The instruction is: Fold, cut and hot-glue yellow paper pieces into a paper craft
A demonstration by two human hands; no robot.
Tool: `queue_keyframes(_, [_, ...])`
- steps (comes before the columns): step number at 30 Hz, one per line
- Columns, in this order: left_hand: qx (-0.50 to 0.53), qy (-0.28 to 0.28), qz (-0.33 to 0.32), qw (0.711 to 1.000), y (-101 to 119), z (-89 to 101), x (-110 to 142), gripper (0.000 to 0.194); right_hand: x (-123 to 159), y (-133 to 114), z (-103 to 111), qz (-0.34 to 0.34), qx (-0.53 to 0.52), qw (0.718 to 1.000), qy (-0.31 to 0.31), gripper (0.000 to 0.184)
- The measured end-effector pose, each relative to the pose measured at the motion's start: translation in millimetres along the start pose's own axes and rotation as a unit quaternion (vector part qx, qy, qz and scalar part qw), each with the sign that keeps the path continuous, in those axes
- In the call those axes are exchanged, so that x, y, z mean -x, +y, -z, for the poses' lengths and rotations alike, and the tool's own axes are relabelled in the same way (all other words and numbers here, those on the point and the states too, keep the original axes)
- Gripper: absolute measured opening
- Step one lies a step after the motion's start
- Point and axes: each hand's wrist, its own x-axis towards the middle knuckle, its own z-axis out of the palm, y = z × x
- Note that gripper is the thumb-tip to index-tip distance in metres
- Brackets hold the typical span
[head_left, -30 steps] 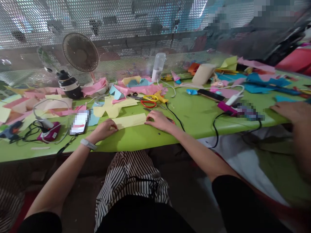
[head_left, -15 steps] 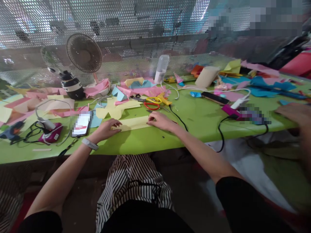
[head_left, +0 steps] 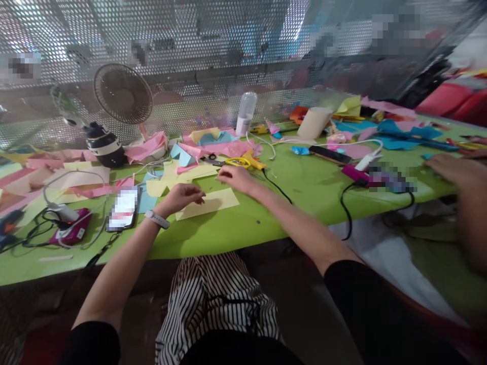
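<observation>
A pale yellow paper strip (head_left: 222, 200) lies flat on the green table in front of me. My left hand (head_left: 181, 197) hovers over its left part, fingers bent and a little apart, with nothing seen in them. Beyond the strip's far edge is my right hand (head_left: 236, 178), fingers loosely curled and nothing visible in them. Close behind that hand lie scissors with yellow handles (head_left: 239, 161) and a yellow glue gun (head_left: 255, 160). Other cut yellow paper (head_left: 198, 171) is just beyond my fingers. The red handles are hidden by my right hand.
To the left are a phone (head_left: 124, 208), a purple power strip (head_left: 72, 226) and cables. A fan (head_left: 124, 94), a black bottle (head_left: 104, 144) and a clear bottle (head_left: 247, 114) stand at the back. At right, another person's hand (head_left: 449, 167) rests near the table edge.
Both hands have come off the yellow strip. My left hand has moved right above it, and my right hand has gone away from me toward the scissors. The view has shifted slightly.
</observation>
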Motion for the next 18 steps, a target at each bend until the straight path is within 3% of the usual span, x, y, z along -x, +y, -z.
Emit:
queue_keyframes(2, [0.072, 0.022, 0.003, 0.997, -3.5, 3.0, 1.1, 0.038, -11.5, 20.3, 10.5, -0.053, 0.124, 0.99, 0.04, 0.019])
queue_keyframes(6, [0.112, 0.039, 0.031, 0.992, -9.6, 2.9, 5.5, 0.042, -24.8, 47.9, 21.6, -0.12, 0.264, 0.956, -0.035, 0.033])
queue_keyframes(12, [0.141, 0.033, 0.053, 0.988, -13.6, -0.8, 7.1, 0.047, -42.6, 50.2, 21.3, -0.143, 0.308, 0.935, -0.107, 0.036])
queue_keyframes(18, [0.141, 0.049, 0.043, 0.988, -13.5, 4.3, 9.6, 0.041, -57.6, 51.9, 25.0, -0.147, 0.315, 0.929, -0.129, 0.044])
